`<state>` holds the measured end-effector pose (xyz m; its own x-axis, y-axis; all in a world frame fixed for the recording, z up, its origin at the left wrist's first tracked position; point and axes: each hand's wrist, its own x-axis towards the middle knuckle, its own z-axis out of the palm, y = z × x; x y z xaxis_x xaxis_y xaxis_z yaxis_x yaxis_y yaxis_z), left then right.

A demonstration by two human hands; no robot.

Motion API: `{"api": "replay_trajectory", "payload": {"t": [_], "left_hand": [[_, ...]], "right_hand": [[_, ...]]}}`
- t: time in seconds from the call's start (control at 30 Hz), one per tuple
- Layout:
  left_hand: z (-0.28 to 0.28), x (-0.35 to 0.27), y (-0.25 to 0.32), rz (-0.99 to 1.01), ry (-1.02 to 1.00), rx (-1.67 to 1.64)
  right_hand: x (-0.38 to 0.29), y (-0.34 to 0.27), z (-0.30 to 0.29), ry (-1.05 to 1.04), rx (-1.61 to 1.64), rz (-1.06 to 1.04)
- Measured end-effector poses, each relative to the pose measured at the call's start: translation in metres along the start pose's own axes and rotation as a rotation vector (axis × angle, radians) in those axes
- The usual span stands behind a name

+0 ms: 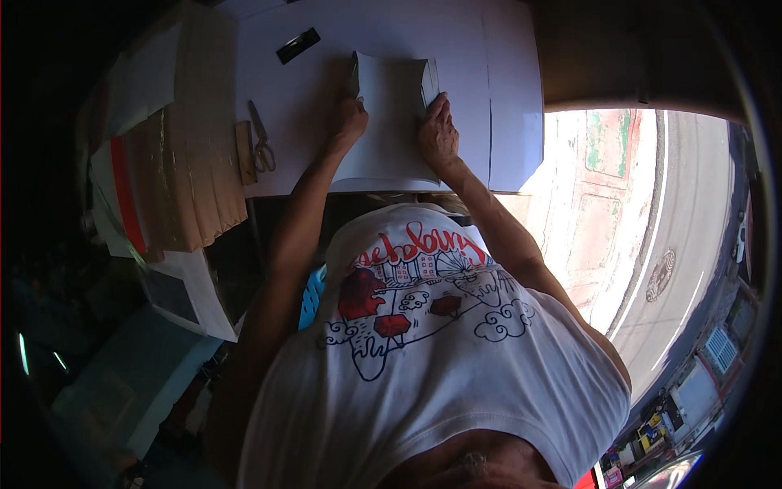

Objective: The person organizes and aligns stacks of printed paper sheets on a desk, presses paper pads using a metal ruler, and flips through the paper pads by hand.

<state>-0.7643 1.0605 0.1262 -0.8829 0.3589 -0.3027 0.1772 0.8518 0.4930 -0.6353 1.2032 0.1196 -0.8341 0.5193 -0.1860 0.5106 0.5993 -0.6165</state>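
Note:
A large pale sheet of paper or thin card [391,122] lies before me, its left and right sides curved upward. My left hand [352,119] grips its left edge, fingers curled and thumb on top. Against the right side rests my right hand [439,131], its fingers stretched along a raised flap or stack of sheets [430,79]; whether it pinches them is unclear. Left of the sheet lie metal scissors [262,140] and a narrow wooden block [245,153]. A small dark flat rectangular piece [298,46] sits further back on the white-covered table [513,73].
Brown paper or cardboard [195,122] in a large stack stands left of the table, with white sheets and a red strip on it. A white box-like thing [183,293] is below it. At the right, a sunlit weathered door [602,202] borders a street.

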Motion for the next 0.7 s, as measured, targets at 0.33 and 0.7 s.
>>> {"api": "replay_trajectory", "payload": {"t": [0.33,0.7], "left_hand": [[-0.029,0.034,-0.036,-0.037,-0.046,-0.126],[-0.105,-0.053,-0.041,0.381,-0.001,-1.067]], "right_hand": [[0.047,0.074,-0.023,0.080,0.630,-0.267],[-0.054,0.011,-0.076,0.133,0.968,-0.194]]}}
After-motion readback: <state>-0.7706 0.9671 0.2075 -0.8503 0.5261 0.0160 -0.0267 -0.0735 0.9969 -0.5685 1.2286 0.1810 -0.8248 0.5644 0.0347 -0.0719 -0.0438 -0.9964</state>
